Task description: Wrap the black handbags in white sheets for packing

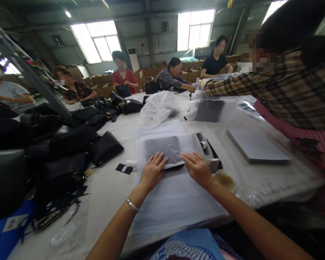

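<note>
White tissue paper [162, 150] lies over a flat dark item, whose black edge shows below the paper's near side. My left hand [153, 173] rests on the paper's near left part with its fingers stretched out. At the right side of the paper, my right hand [197, 169] lies with fingers extended, touching it. Beneath them is a stack of white sheets [176, 202]. Right behind my right hand stands a grey tape dispenser [202, 142]. A black tag [124, 168] lies to the left of the paper.
Black handbags [104, 148] are heaped on the left. Clear plastic bags [161, 104] lie ahead. A stack of grey boards [257, 144] sits on the right. A co-worker in a plaid sleeve [233, 85] reaches over the table from the right; several people work along its far side.
</note>
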Action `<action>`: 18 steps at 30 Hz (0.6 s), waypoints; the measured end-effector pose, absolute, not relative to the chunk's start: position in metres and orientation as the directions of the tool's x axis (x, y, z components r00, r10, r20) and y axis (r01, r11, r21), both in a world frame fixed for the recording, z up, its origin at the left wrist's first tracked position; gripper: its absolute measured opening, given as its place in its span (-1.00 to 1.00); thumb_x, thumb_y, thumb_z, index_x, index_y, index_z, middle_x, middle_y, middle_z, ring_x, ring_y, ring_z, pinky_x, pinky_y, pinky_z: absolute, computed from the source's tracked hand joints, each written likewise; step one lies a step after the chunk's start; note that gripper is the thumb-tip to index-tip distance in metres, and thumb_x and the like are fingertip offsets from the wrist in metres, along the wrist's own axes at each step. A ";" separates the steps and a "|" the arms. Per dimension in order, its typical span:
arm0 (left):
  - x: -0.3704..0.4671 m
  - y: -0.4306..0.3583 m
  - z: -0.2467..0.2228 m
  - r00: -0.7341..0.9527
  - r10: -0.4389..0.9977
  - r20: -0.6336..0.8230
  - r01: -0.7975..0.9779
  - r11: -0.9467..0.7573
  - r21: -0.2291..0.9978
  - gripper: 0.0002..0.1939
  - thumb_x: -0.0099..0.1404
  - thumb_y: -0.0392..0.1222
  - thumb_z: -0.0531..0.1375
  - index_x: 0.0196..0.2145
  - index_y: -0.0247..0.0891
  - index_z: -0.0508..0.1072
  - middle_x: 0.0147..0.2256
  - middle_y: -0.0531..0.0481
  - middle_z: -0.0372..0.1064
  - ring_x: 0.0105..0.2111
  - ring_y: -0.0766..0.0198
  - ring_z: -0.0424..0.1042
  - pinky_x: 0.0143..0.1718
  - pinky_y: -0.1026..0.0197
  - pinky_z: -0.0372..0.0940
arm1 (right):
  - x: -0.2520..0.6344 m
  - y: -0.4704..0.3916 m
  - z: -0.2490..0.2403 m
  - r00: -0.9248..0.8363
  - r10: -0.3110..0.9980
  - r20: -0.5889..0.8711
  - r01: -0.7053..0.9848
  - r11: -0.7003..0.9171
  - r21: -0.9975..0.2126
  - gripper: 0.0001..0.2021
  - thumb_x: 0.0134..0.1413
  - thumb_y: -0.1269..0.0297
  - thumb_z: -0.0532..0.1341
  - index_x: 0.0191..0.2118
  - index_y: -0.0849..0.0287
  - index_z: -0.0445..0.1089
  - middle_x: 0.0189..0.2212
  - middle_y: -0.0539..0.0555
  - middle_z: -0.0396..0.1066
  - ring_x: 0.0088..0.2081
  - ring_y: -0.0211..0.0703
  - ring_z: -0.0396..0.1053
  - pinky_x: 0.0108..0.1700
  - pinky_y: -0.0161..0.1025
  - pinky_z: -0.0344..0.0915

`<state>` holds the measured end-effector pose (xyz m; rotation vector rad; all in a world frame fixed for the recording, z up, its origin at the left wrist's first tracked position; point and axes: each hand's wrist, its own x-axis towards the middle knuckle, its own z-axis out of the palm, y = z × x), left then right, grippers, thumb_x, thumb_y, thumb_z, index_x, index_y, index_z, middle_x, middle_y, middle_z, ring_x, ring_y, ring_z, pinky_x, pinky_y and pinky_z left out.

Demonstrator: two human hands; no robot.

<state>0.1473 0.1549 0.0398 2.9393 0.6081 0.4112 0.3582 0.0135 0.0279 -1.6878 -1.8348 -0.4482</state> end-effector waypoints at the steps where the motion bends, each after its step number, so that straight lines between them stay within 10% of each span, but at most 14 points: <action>1: 0.147 0.155 0.038 0.876 0.409 0.255 0.373 -0.911 0.179 -0.43 0.28 -0.36 0.17 0.24 -0.17 0.24 0.33 -0.18 0.05 0.34 0.00 0.01 0.29 -0.18 0.04 | 0.354 0.006 0.029 0.058 0.764 0.643 0.975 0.094 -0.199 -0.65 0.30 0.43 0.10 0.15 0.13 0.36 0.02 0.15 0.46 0.06 -0.02 0.39 0.20 0.00 0.24; 7: 0.153 0.152 0.058 0.811 0.524 0.260 0.425 -0.833 0.354 -0.69 0.41 -0.24 0.06 0.05 -0.17 0.46 0.17 -0.09 0.34 0.22 0.08 0.25 0.24 0.02 0.16 | 0.325 -0.024 0.015 0.248 0.843 0.477 0.860 0.035 -0.509 -0.83 0.29 0.29 0.15 -0.09 0.11 0.45 -0.24 0.08 0.52 -0.28 -0.11 0.49 -0.17 -0.20 0.48; 12: 0.160 0.163 0.075 0.769 0.587 0.253 0.474 -0.790 0.390 -0.67 0.45 -0.09 0.01 0.00 -0.13 0.51 -0.06 -0.08 0.54 -0.04 0.05 0.51 -0.02 0.12 0.35 | 0.323 0.003 -0.007 0.053 0.838 0.542 0.956 0.113 -0.269 -0.47 0.15 0.62 0.04 0.20 0.16 0.30 0.17 0.19 0.31 0.21 0.00 0.24 0.21 0.00 0.29; 18: 0.162 0.178 0.083 0.789 0.567 0.237 0.450 -0.796 0.405 -0.65 0.45 -0.06 0.00 -0.06 -0.15 0.55 -0.12 -0.07 0.57 -0.10 0.09 0.53 -0.07 0.19 0.33 | 0.321 0.039 0.001 -0.053 0.896 0.442 0.997 0.075 -0.031 -0.23 -0.02 0.74 0.04 0.33 0.11 0.13 0.23 0.25 0.23 0.25 0.11 0.17 0.25 0.12 0.18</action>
